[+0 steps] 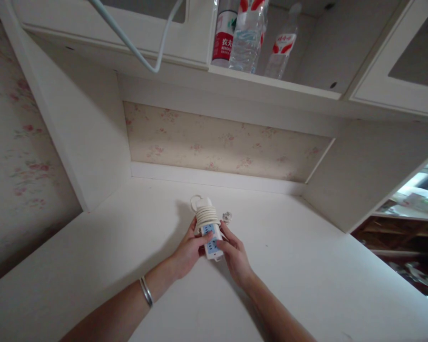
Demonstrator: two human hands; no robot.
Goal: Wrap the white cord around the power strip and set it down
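Observation:
A white power strip (211,243) with blue socket faces is held between my two hands above the white desk. Its white cord (207,216) is wound several times round the far half, and a loose loop sticks out at the far left end. My left hand (190,249) grips the strip's left side, thumb on the sockets. On the other side my right hand (234,251) holds the near right part, its thumb also on the socket face. The cord's plug (227,217), pale and partly see-through, shows just right of the coil. Fingers beneath the strip are hidden.
The white desk (292,266) spreads beneath my hands, with side panels left and right. Overhead, a shelf (271,80) holds plastic bottles (248,42). A pale cable or tube (153,66) hangs in front of the upper cabinet. Cluttered shelves (406,228) stand beyond the right edge.

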